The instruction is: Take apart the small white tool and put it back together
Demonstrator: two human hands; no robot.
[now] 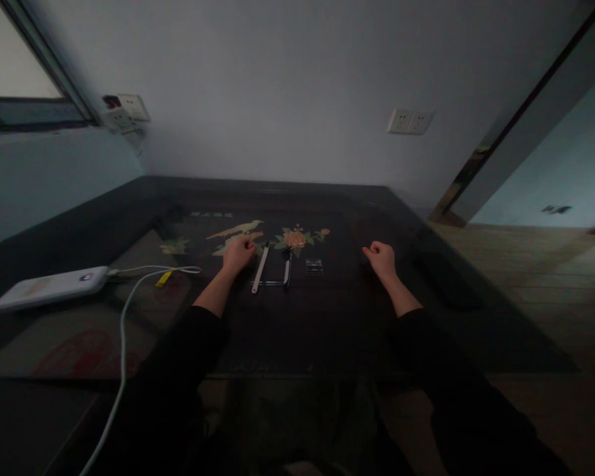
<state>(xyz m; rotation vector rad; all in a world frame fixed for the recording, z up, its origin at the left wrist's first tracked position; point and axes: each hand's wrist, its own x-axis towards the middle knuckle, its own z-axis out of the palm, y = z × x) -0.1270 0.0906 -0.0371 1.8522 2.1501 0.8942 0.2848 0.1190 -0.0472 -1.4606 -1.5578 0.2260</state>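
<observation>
My left hand (238, 254) rests on the dark glossy table (327, 330) as a closed fist, with nothing seen in it. Just right of it lies a long, slim white stick (260, 270) with a dark tip, pointing away from me. Beside that is a shorter white-and-black slim tool (287, 270), its kind too dim to tell. A thin line runs between their near ends. Further right sits a small clear case (314, 267), apart from both hands. My right hand (381, 258) is also closed in a fist on the table, touching none of these things.
A white power bank (52, 288) lies at the left with a white cable (123, 337) running toward me; a yellow tag (163, 278) is on it. A dark flat object (446, 281) is at the right. The wall behind has sockets (410, 121).
</observation>
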